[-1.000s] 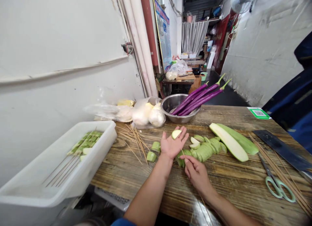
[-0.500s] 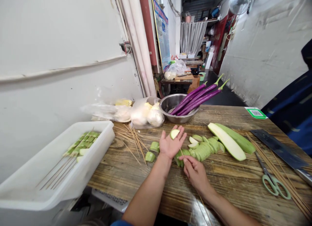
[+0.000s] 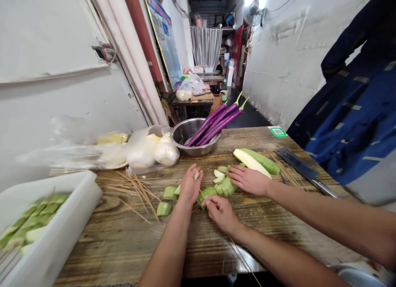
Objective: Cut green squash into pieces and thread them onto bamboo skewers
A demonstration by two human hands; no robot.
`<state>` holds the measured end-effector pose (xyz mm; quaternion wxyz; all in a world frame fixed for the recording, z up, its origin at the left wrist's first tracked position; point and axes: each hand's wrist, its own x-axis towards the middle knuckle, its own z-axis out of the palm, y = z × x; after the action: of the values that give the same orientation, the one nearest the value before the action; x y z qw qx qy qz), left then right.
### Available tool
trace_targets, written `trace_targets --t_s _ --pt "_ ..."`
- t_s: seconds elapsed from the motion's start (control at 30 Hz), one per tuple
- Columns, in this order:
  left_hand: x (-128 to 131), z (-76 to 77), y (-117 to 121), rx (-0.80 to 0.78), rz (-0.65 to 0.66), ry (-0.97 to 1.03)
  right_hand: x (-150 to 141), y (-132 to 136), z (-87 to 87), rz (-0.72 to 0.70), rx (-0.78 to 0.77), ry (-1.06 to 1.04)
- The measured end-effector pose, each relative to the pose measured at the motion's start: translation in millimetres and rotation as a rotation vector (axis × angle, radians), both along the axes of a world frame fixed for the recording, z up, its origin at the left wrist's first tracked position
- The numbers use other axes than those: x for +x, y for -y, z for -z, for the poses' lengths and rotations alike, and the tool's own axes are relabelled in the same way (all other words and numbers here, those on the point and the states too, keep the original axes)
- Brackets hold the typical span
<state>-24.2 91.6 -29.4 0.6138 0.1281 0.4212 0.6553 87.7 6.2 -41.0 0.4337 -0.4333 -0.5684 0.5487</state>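
My left hand (image 3: 189, 187) is above the table left of the cut zucchini, its fingers curled around a pale zucchini slice (image 3: 196, 175). Pinched in my right hand (image 3: 223, 215) are thin bamboo skewers (image 3: 244, 260), their long ends trailing toward the table's near edge; how many is unclear. A skewer tip points at my left hand. Sliced green zucchini (image 3: 225, 188) lies in an overlapping row beyond my right hand. Another person's hand (image 3: 251, 179), reaching in from the right, rests on the far end of that row. Two zucchini chunks (image 3: 164, 208) sit beside my left wrist.
Loose skewers (image 3: 140, 188) and a white tub (image 3: 88, 192) of skewered pieces are at left. Behind stand plastic bags (image 3: 148, 153) and a steel bowl (image 3: 176, 134) of purple eggplants (image 3: 213, 124). Zucchini halves (image 3: 261, 160) and a cleaver (image 3: 297, 165) lie right.
The view has swung right. My left hand has turned from an open palm to fingers curled around the slice. Another person's hand has come in onto the zucchini row.
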Motion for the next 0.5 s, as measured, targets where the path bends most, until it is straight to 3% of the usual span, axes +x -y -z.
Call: trace_targets --t_s 0.3,0.5 --pt "-5.7 -4.0 0.3 -0.019 -0.002 0.023 -1.2 -2.0 5.5 0.034 0.008 -0.005" --pt "-4.6 6.1 0.0 0.047 0.036 -0.288 -2.8 -1.8 10.3 0.041 0.017 0.000"
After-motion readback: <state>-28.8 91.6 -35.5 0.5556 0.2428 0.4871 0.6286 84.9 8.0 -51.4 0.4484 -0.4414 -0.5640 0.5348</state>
